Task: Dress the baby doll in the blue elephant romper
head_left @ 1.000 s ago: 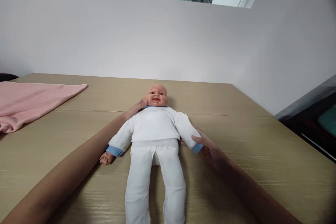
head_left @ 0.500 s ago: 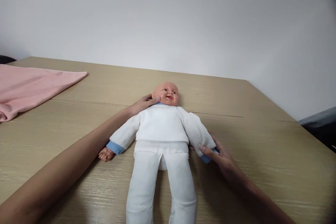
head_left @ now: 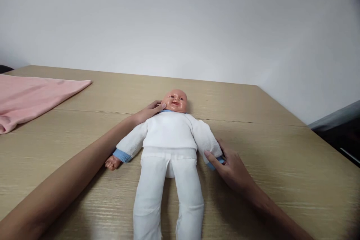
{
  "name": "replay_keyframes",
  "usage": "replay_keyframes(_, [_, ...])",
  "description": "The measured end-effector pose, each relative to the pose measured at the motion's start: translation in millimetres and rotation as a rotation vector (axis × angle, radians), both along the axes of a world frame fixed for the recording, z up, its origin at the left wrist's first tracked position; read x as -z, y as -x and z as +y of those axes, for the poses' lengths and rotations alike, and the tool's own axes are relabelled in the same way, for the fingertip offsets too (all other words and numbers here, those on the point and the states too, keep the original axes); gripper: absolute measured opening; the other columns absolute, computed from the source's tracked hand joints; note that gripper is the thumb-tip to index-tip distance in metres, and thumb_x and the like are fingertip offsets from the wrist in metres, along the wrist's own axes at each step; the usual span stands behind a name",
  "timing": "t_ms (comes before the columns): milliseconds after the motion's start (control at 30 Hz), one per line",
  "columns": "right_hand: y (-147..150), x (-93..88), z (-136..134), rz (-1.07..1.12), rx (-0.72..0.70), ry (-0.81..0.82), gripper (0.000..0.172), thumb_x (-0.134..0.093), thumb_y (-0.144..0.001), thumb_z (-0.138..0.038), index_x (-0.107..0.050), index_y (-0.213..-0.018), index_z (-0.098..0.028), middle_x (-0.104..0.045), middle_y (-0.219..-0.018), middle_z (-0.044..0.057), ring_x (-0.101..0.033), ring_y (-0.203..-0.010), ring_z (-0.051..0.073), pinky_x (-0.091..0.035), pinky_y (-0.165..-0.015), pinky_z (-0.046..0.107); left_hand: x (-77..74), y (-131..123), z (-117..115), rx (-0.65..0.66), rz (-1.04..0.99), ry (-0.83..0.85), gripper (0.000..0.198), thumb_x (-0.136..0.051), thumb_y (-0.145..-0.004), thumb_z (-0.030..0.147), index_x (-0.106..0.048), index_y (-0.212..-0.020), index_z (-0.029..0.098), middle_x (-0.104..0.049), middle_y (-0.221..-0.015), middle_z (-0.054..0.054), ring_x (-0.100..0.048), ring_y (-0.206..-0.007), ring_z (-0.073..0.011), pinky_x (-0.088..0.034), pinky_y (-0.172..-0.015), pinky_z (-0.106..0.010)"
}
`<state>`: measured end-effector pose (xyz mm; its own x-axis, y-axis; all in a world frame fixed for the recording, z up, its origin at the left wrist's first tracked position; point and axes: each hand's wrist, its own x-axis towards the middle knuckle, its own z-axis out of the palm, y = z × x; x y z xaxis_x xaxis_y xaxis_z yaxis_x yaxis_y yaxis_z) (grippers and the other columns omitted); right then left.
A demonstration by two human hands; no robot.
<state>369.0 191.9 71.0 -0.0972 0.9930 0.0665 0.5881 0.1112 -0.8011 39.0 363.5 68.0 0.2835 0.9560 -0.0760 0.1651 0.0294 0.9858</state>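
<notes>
A baby doll lies on its back on the wooden table, its head at the far end and its legs running toward me. It has a white fleece top with blue cuffs and white trousers. My left hand holds the doll's head from the left, thumb at the jaw and fingers partly hidden behind the head. On the other side, my right hand is closed around the doll's sleeve near the blue cuff, thumb on top. The doll's hand on that side is hidden, while its other hand rests beside my left forearm.
A pink cloth is spread at the table's left side. The wooden table has a seam running across it and meets a pale wall at the back. A dark object stands past the right edge.
My view has tipped up slightly, showing more of the window. The doll's head has turned a little toward the left. Both hands keep their places on the doll.
</notes>
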Motion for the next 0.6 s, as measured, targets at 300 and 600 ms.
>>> replay_keyframes(300, [3, -6.1, -17, -0.516, 0.066, -0.350, 0.066, -0.055, -0.105, -0.050, -0.051, -0.158, -0.010, -0.061, -0.153, 0.026, -0.056, -0.139, 0.046, -0.045, -0.116, 0.067, -15.5, 15, -33, -0.149, 0.287, -0.245, 0.068, -0.062, -0.093, 0.074, -0.073, -0.125, 0.015, -0.073, -0.133, -0.017, -0.067, -0.121, -0.0357, -0.054, -0.101, -0.045])
replay_keyframes(600, [-23, 32.1, -212, -0.059, -0.042, -0.626, 0.051, -0.079, -0.090, -0.031, -0.071, -0.137, -0.050, -0.084, -0.100, 0.005, -0.079, -0.089, 0.034, -0.068, -0.072, 0.048, -77.5, -38, -180, -0.066, 0.225, -0.609, 0.035, -0.056, -0.103, 0.058, -0.069, -0.093, 0.027, -0.074, -0.093, -0.006, -0.065, -0.088, -0.0262, -0.053, -0.089, -0.041])
